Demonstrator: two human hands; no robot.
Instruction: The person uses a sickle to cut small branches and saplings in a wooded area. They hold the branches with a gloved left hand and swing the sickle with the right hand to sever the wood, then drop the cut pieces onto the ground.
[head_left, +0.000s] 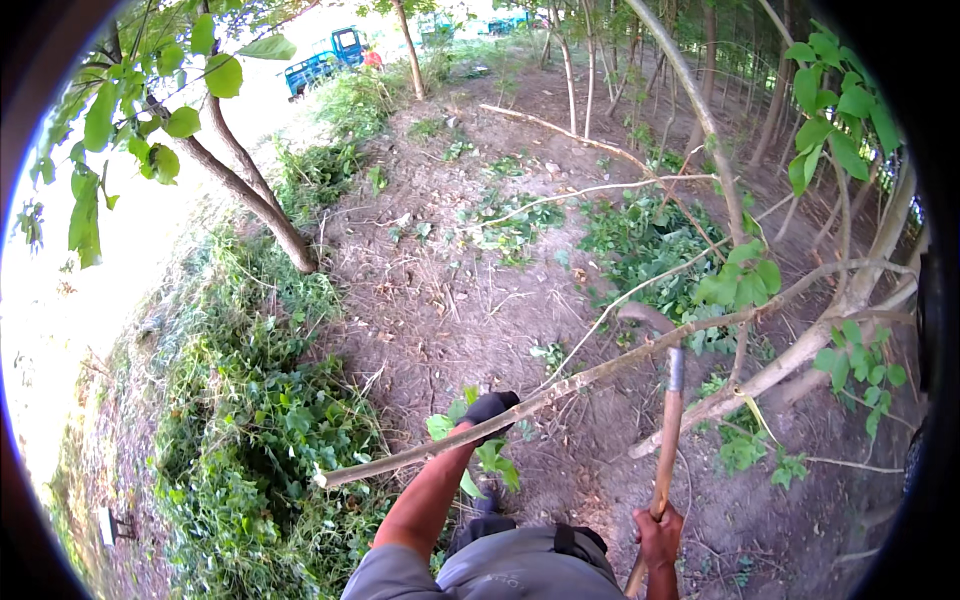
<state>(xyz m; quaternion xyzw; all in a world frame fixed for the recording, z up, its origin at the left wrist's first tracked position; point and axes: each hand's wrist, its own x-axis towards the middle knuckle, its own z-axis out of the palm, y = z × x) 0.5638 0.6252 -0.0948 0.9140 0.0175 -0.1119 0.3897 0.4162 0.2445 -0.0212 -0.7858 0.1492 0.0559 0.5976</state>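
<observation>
My left hand (489, 414), in a dark glove, is closed around a thin leafy stem (592, 330). Green leaves (496, 463) stick out below the fist. A thicker cut branch (577, 381) crosses in front of my left forearm, its pale sawn end at the lower left. My bare right hand (660, 531) grips the wooden handle (667, 442) of a long-handled sickle, held upright at my right side. Its metal socket (676, 369) and curved blade (646, 313) are at the top, partly behind the thick branch.
A forked tree limb (780, 371) spreads at the right. Cut branches (585, 139) and leafy cuttings (660, 247) lie on the bare soil ahead. Dense ivy-like growth (277, 442) lines the left, near a leaning trunk (277, 225). A blue vehicle (326, 60) stands far off.
</observation>
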